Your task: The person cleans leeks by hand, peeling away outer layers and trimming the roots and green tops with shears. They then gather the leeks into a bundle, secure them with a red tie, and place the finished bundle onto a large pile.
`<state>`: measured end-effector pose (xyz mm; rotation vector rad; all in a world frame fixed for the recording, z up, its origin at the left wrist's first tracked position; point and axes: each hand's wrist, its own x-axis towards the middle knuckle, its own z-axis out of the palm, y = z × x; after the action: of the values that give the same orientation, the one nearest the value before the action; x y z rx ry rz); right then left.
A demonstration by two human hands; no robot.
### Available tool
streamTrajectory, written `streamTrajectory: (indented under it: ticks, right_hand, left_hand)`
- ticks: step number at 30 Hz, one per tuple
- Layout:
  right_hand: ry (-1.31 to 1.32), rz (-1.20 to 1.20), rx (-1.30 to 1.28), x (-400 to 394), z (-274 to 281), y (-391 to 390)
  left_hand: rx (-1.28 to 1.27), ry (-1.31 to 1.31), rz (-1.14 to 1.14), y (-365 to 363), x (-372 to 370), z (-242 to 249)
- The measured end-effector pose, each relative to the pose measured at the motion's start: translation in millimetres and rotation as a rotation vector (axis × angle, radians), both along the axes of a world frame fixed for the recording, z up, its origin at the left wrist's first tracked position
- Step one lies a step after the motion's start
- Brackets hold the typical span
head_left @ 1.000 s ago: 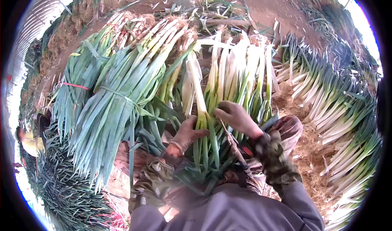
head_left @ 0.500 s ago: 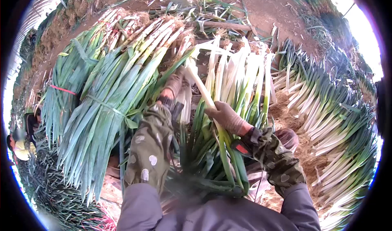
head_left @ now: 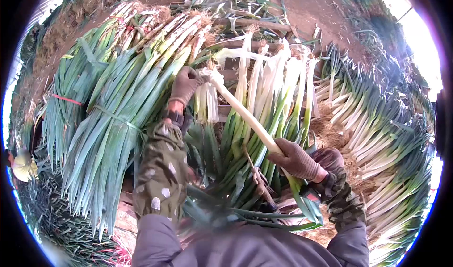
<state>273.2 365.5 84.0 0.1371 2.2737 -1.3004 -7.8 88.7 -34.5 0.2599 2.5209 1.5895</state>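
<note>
Drawn lower since the earlier frame, the gloved right hand [head_left: 298, 159] had dropped to 4 o'clock, while the gloved left hand [head_left: 185, 84] had shifted outward to between 10 and 11 o'clock. One long leek stalk [head_left: 247, 115] slanted between them, across the centre.

Nearest, at 6 o'clock, was the wearer's grey jacket [head_left: 264, 248]. Just above it, the stalk's green leaves [head_left: 307, 209] bent back toward the lap, perhaps because they were too long to hang straight. A thin brown stick-like object [head_left: 261, 187] leaned at 5 o'clock, its use unclear.

The right hand was closed around the stalk where white turned to green, a hold that probably steadied its leafy end. The left hand's fingers were curled together at the root end; whether they pinched it or only touched it could not be told.

Beyond the stalk, at 1 o'clock, pale leeks [head_left: 277, 78] lay side by side, roots away from the wearer, likely to keep them aligned. A large leek bundle [head_left: 127, 102] at 9 to 10 o'clock was bound by a green tie [head_left: 117, 117], apparently to keep its leaves together. At 3 o'clock, leek rows [head_left: 373, 139] fanned outward, roots inward.

Farthest, at 12 o'clock, leafy scraps [head_left: 255, 5] littered brown ground [head_left: 306, 7].
</note>
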Motion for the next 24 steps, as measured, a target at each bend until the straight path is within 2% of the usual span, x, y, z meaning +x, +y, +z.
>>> streamTrajectory:
  ticks: [2,3,5,8,10,11,12,14,15,16,17,19,22,24]
  right_hand:
    - [-0.059,-0.091,-0.04,6.0,3.6,-8.7]
    - [-0.029,-0.067,-0.009,8.4,-1.2,-9.2]
    - [0.004,-0.056,-0.03,13.6,-0.2,-16.8]
    - [0.07,-0.037,-0.055,15.5,4.5,-31.1]
    - [0.055,-0.066,-0.06,17.9,11.0,-33.9]
    - [0.125,0.008,-0.022,26.2,7.4,-32.7]
    - [0.078,0.011,0.017,29.7,15.3,-33.7]
    - [-0.082,-0.129,-0.075,38.5,31.9,-27.2]
    - [-0.017,-0.063,0.049,52.1,32.3,-15.2]
    - [-0.042,-0.052,-0.042,74.5,47.1,-6.0]
    - [-0.079,-0.028,0.019,94.4,64.3,1.9]
    - [-0.122,-0.291,0.057,127.0,74.2,25.1]
    - [0.078,-0.687,0.072,132.6,53.6,57.0]
    - [0.267,-0.581,0.244,123.3,4.4,90.5]
  left_hand:
    - [0.062,0.36,0.054,-1.8,20.4,-8.4]
    - [-0.04,0.263,-0.067,-4.2,27.4,-0.8]
    - [-0.168,0.381,-0.189,9.6,26.7,-22.4]
    - [-0.229,0.623,0.12,51.3,18.2,-48.4]
    - [-0.197,0.557,0.239,64.4,20.0,-29.1]
    - [-0.214,0.536,0.274,68.2,15.8,-28.7]
    - [-0.252,0.474,0.314,64.1,6.2,-35.2]
    - [-0.317,0.34,0.38,53.1,-18.0,-35.2]
    - [-0.338,0.274,0.415,43.7,-33.2,-32.9]
    - [-0.357,0.221,0.441,37.6,-47.7,-26.9]
    - [-0.361,0.193,0.444,36.3,-59.2,-12.1]
    - [-0.359,0.17,0.407,40.5,-69.4,16.0]
    - [-0.298,0.273,0.301,93.8,-37.1,62.1]
    - [-0.296,0.424,0.253,118.5,-1.9,70.8]
